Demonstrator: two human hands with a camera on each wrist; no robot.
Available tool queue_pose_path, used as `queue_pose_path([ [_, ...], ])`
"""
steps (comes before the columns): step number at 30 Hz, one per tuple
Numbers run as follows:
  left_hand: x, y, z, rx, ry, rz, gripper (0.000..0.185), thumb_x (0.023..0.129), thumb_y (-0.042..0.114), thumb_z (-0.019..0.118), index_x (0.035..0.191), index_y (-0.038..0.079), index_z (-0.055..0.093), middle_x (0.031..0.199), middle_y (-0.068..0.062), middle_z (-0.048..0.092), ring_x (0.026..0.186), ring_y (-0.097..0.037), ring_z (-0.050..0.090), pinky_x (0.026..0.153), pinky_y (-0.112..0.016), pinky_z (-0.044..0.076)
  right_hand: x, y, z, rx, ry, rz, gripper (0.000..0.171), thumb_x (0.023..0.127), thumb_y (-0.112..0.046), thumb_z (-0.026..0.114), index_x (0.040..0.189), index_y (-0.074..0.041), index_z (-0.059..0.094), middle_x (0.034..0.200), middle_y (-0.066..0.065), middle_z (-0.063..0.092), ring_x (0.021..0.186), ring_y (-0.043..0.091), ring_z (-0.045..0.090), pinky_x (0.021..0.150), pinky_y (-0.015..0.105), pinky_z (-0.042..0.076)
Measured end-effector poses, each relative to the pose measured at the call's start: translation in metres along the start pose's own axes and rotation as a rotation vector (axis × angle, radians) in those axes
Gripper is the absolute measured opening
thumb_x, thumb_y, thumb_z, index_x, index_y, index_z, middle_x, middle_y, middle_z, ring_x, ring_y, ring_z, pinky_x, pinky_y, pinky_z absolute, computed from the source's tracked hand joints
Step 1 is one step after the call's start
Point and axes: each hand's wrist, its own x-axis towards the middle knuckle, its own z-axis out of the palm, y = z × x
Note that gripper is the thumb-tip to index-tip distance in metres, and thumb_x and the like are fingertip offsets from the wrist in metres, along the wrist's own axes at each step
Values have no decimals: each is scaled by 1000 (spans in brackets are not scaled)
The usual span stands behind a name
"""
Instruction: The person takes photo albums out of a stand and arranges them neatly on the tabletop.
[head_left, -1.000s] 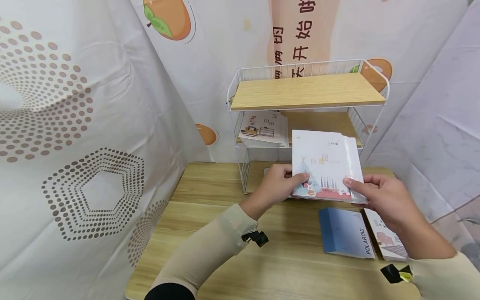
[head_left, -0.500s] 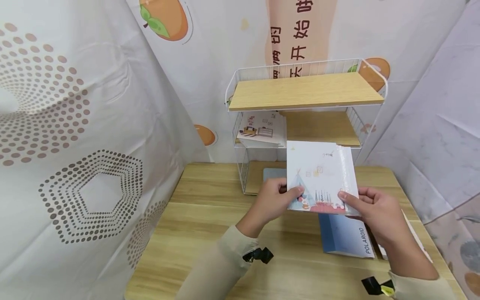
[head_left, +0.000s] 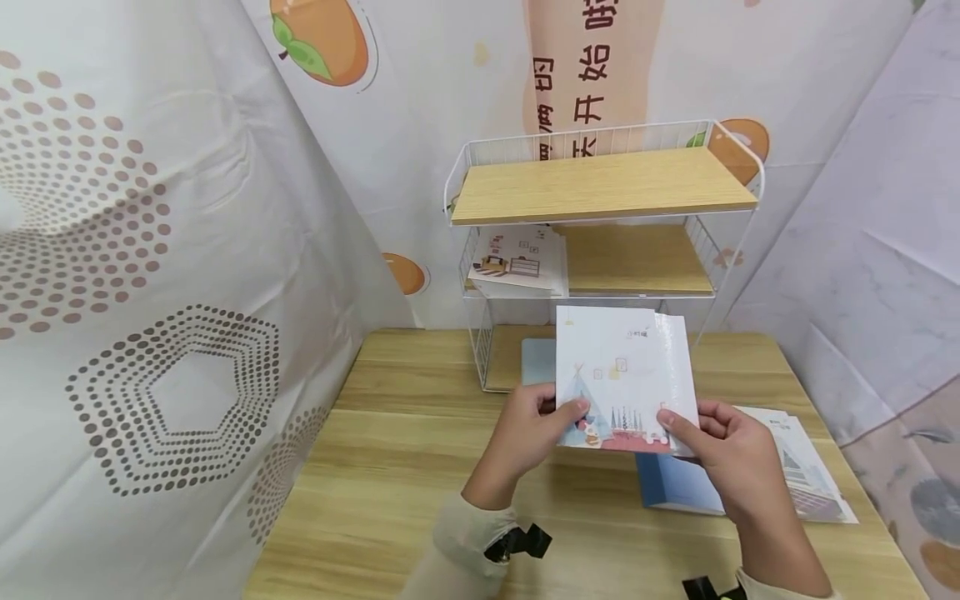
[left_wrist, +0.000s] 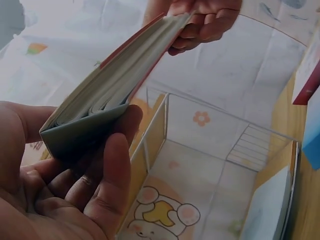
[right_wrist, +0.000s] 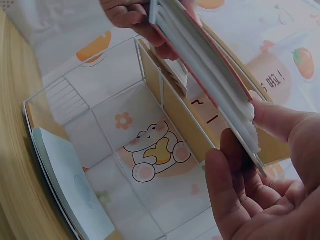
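A white book (head_left: 611,392) with a tent and pink ground drawn on its cover is held up in front of the rack in the head view. My left hand (head_left: 525,433) pinches its lower left side, thumb on the cover and fingers behind. At the lower right corner my right hand (head_left: 738,458) grips it the same way. From the left wrist, the book's dark spine (left_wrist: 82,130) rests in the left hand's fingers (left_wrist: 112,165). Loose, uneven page edges (right_wrist: 220,85) face the right hand (right_wrist: 280,165) in the right wrist view.
Behind stands a white wire rack with wooden shelves (head_left: 600,183). White illustrated booklets (head_left: 517,258) lie on its middle shelf, a pale blue book (head_left: 537,361) on the bottom one. A blue book (head_left: 678,483) and white illustrated booklets (head_left: 813,467) lie on the wooden table (head_left: 405,467).
Both hands have drawn the white book down and slightly left, away from the rack's middle shelf. The right forearm has shifted left, uncovering more of the booklets on the table.
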Motion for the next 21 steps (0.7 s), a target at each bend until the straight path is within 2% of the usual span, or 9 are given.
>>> queue_pose_path([
  [3,-4,-6,1,-24,12,-23,23,97,27,75,104,6,79,91,-7,78,74,-8,69,63,-20,54,0,8,4,15,8,21,60,89,-32,84,129,3,57,85,-12,75,76,6,73,68,28,63],
  [12,-10,-30,2,-21,27,-77,23,96,26,75,102,5,79,87,-4,78,72,-7,70,63,-23,57,-1,31,13,-39,-14,51,64,88,-40,83,129,2,58,87,-13,75,79,6,72,70,29,64],
  [21,-16,-66,5,8,51,-179,24,94,29,77,96,5,79,83,-1,77,68,-5,67,60,-21,54,5,59,25,-110,-21,126,75,84,-49,85,131,3,60,90,-4,77,77,8,72,70,30,63],
])
